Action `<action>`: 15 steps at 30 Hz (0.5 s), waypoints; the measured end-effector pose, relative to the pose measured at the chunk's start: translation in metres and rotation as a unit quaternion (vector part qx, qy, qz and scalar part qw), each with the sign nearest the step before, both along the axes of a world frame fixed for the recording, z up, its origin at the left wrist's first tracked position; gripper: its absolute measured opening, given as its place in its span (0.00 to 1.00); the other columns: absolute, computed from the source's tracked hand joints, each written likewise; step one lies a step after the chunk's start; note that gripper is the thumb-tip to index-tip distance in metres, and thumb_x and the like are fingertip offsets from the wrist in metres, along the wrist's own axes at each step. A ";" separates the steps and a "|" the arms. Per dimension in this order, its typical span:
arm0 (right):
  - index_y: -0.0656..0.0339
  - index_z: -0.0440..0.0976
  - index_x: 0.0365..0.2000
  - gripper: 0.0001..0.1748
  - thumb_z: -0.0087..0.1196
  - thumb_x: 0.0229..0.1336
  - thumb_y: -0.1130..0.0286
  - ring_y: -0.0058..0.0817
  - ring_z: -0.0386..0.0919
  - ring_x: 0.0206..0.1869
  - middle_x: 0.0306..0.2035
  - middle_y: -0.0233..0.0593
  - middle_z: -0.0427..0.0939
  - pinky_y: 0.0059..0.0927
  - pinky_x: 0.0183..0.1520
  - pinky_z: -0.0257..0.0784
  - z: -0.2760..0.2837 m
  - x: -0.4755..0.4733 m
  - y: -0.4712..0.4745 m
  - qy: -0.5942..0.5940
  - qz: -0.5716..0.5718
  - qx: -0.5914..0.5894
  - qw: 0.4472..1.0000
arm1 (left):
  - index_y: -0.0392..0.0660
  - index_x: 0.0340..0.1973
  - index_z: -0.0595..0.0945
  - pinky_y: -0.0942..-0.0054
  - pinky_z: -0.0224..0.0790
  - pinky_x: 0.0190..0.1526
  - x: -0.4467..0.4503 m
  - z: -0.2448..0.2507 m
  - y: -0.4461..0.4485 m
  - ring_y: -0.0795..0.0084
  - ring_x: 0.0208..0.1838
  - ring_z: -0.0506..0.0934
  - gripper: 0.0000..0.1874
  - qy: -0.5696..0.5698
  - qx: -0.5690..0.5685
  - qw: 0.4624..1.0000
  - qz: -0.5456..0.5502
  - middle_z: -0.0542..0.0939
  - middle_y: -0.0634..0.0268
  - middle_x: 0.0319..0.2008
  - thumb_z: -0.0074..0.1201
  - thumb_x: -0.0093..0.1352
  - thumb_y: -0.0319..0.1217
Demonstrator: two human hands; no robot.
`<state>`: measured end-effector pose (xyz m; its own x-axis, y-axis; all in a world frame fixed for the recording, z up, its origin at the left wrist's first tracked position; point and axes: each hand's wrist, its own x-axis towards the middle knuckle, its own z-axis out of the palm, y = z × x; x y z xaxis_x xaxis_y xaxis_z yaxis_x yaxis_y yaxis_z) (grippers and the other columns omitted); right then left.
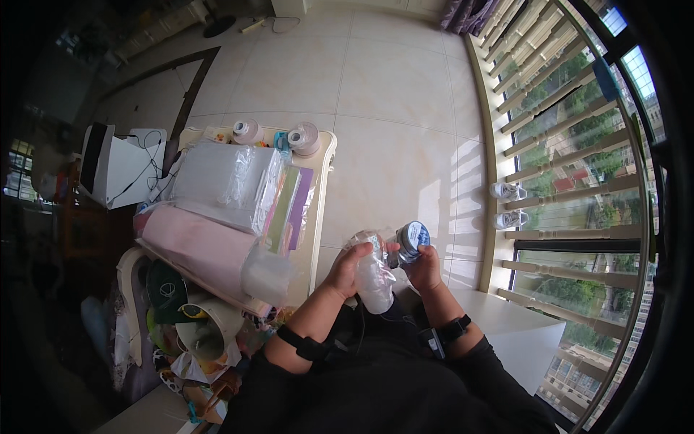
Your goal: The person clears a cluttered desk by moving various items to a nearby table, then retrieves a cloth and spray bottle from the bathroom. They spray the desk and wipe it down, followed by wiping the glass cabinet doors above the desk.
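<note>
My left hand [345, 272] is closed around a whitish cylinder-like item in clear plastic wrap [375, 287]; what is inside is hard to make out. Beside it, my right hand [426, 274] grips a small round container [407, 240] tilted on its side, its end covered by a blue and white label. The container and the wrapped item are very close together, and I cannot tell whether they touch. Both are held in front of my body, to the right of the table [315, 217]. My fingers partly cover each one.
On the table are a pink roll [198, 230], a stack of plastic-wrapped sheets [217, 173] and two ribbon spools [303, 139]. A white cabinet [504, 320] stands by my right arm. White shoes [508, 205] rest beside the balcony railing [574, 168]. A chair [130, 304] stands left.
</note>
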<state>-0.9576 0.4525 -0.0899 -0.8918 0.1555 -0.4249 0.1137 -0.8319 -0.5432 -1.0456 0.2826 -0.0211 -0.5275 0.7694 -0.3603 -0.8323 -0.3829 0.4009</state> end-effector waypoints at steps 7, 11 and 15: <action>0.53 0.60 0.56 0.32 0.47 0.45 0.67 0.30 0.69 0.51 0.48 0.35 0.70 0.37 0.49 0.69 -0.180 -0.145 -0.062 -0.115 0.092 0.018 0.989 | 0.39 0.47 0.70 0.65 0.77 0.33 -0.024 -0.084 -0.058 0.62 0.32 0.80 0.25 -0.006 -0.051 0.997 0.064 0.75 0.42 0.44 0.55 0.61 0.41; 0.54 0.60 0.55 0.31 0.46 0.46 0.68 0.33 0.70 0.50 0.48 0.35 0.70 0.41 0.53 0.67 -0.235 -0.203 -0.084 -0.191 0.043 0.042 0.980 | 0.37 0.45 0.70 0.64 0.76 0.35 -0.020 -0.131 -0.069 0.61 0.33 0.80 0.24 -0.041 -0.041 0.996 0.072 0.75 0.44 0.40 0.56 0.60 0.39; 0.58 0.61 0.55 0.31 0.45 0.45 0.71 0.29 0.70 0.50 0.47 0.36 0.71 0.33 0.55 0.65 -0.256 -0.269 -0.080 -0.105 0.008 0.090 0.990 | 0.39 0.47 0.69 0.64 0.76 0.38 -0.029 -0.141 -0.073 0.61 0.37 0.79 0.22 -0.045 -0.041 0.996 0.060 0.75 0.47 0.38 0.57 0.60 0.34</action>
<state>-1.2269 0.3724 -0.3455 -0.7898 0.2314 -0.5680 0.2525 -0.7213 -0.6450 -1.0743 0.2101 -0.1621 -0.5776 0.6679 -0.4694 -0.8158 -0.4513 0.3617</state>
